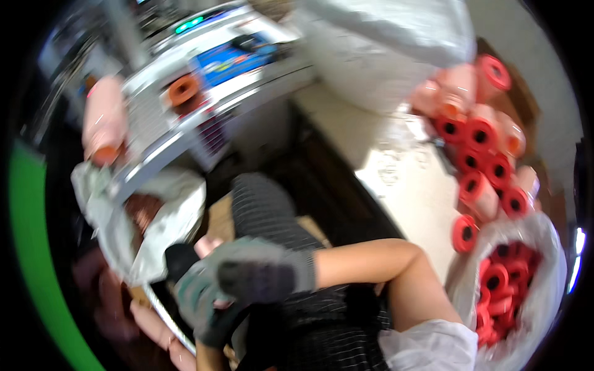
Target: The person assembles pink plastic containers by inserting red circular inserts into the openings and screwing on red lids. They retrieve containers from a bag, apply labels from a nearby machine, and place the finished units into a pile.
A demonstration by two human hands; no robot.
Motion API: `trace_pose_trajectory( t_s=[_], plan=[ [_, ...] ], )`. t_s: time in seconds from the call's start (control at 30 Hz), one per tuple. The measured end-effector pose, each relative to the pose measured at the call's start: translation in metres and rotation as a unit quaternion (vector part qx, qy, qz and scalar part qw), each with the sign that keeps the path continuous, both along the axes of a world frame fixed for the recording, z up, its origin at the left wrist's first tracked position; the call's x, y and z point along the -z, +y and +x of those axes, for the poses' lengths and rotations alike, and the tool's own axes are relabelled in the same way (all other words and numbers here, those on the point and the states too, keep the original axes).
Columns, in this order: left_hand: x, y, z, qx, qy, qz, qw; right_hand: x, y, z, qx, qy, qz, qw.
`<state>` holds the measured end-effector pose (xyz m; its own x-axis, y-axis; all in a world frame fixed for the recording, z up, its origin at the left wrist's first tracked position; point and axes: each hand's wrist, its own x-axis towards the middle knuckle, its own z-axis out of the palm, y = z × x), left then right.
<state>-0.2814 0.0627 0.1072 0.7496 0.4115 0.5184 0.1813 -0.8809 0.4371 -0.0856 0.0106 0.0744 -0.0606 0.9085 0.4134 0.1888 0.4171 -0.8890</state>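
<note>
Both my hands wear grey-green gloves with dark patches and are pressed together over my lap, blurred by motion. My left hand [201,300] is lower and closed around a pale pink bottle [208,245], of which only a short piece shows past the gloves. Across it, my right hand [257,272] lies with its fingers curled in. What those fingers grip is hidden. Left of my hands hangs a white plastic bag [176,210] with a brownish-red heap inside.
A pink bottle [105,120] and an orange ring [183,91] are on the machine table [145,133] at far left. Several red-capped pink bottles [479,191] lie at right, above a clear bag [554,266] of red caps [498,278]. A large white sack [352,68] stands behind.
</note>
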Motion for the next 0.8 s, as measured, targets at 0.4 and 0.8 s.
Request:
trace_pose_trajectory(
  t_s=[0.4,0.8],
  plan=[
    [0.027,0.002,-0.02,-0.05,-0.019,-0.066,0.996,-0.051,-0.02,-0.001,-0.01,-0.449,0.094,0.889],
    [0.001,0.001,-0.019,-0.111,0.064,0.071,0.989,-0.037,-0.018,-0.004,-0.025,-0.428,0.063,0.901]
  ],
)
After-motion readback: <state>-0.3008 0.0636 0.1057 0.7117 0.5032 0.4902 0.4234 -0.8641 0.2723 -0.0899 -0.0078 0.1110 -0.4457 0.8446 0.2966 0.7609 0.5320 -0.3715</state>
